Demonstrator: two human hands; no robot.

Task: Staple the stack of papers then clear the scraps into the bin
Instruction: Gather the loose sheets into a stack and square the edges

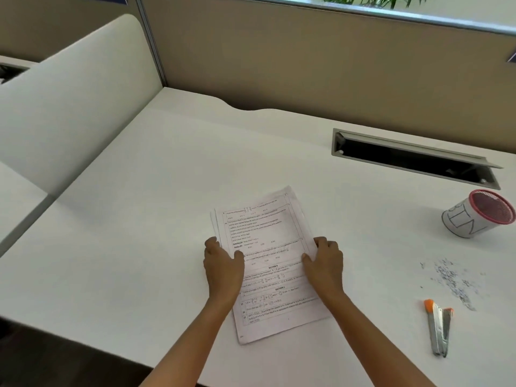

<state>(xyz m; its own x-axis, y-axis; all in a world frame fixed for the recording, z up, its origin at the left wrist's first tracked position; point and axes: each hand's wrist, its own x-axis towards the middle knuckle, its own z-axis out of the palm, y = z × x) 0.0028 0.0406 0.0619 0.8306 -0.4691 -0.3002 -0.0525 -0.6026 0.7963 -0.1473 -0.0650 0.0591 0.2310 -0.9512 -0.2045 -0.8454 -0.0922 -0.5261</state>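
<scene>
We see the printed stack of papers (268,263) lying flat, slightly fanned, on the white desk (167,191), the orange-and-silver stapler (439,328) to its right, grey scraps (452,280) strewn just beyond it, the red-rimmed bin (477,213) farther back.

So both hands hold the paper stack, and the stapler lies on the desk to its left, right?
No. The head view shows the stapler on the desk to the right of the paper stack, not its left. The left hand and right hand do hold it.

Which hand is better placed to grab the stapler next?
Right. The stapler lies right of the papers, nearer the right hand; the left hand would have to cross over them.
</scene>
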